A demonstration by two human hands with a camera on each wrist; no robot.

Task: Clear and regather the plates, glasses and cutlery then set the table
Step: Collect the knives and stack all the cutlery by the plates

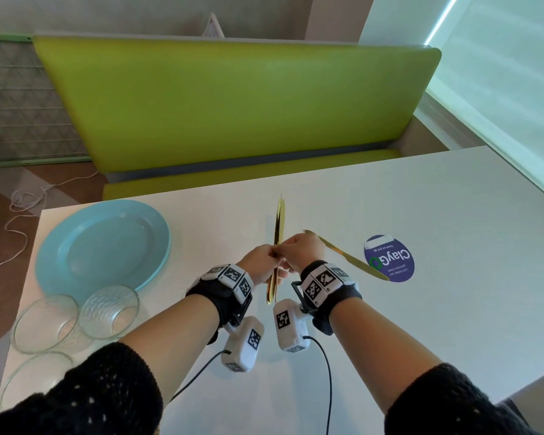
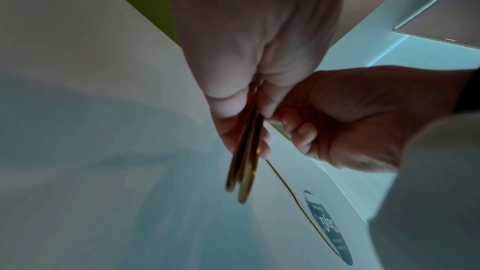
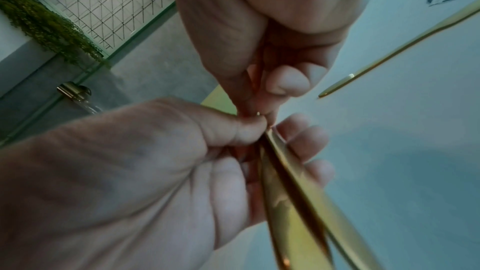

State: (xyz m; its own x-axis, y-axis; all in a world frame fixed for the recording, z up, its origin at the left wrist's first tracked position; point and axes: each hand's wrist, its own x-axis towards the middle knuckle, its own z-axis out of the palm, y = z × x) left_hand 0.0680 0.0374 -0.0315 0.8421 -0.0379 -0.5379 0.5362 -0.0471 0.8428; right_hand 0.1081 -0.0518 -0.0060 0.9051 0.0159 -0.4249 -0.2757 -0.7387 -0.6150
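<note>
Over the middle of the white table (image 1: 390,199) my left hand (image 1: 269,257) grips a bundle of gold cutlery (image 1: 279,224) by the middle, tips pointing away from me. My right hand (image 1: 291,248) meets it from the right and pinches one piece of the bundle beside the left thumb. The left wrist view has the handles (image 2: 245,167) hanging below my left hand (image 2: 233,110), with my right hand (image 2: 337,122) curled beside them. A gold knife (image 1: 349,257) lies on the table to the right; the right wrist view shows the knife (image 3: 389,52) too.
A light blue plate (image 1: 104,246) sits at the table's left. Clear glasses (image 1: 109,312) (image 1: 46,323) stand near the front left corner. A round purple sticker (image 1: 390,259) lies under the knife's blade. A green bench (image 1: 233,98) runs behind the table.
</note>
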